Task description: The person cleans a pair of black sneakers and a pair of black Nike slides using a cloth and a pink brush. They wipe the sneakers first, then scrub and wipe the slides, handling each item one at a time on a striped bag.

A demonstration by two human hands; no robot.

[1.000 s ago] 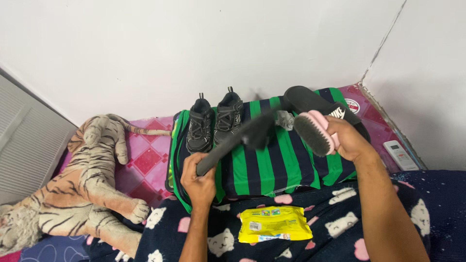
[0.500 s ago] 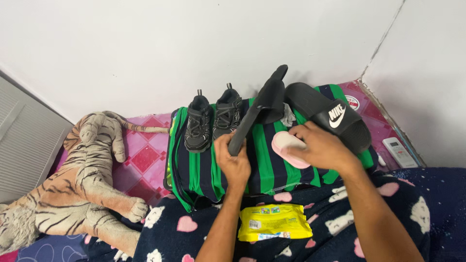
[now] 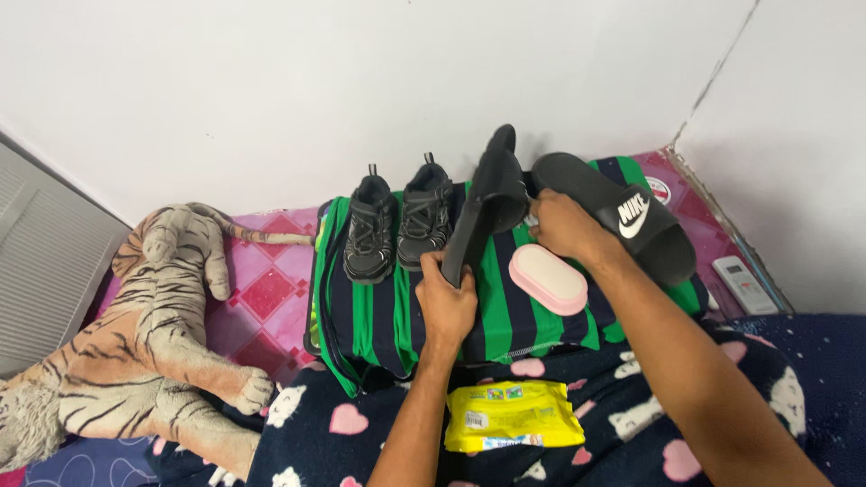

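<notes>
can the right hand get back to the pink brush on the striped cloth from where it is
Probably yes. The right hand is up by the held black slide, and the pink brush lies just below it on the striped cloth, bristles down, with nothing on top of it or between them.

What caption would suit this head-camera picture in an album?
Left hand holds up a black slide sandal; right hand reaches beside it, pink brush lying on striped cloth.

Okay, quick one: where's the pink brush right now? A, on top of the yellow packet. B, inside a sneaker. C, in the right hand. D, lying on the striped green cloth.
D: the pink brush lies on the striped cloth, and the right hand has no hold on it.
</notes>
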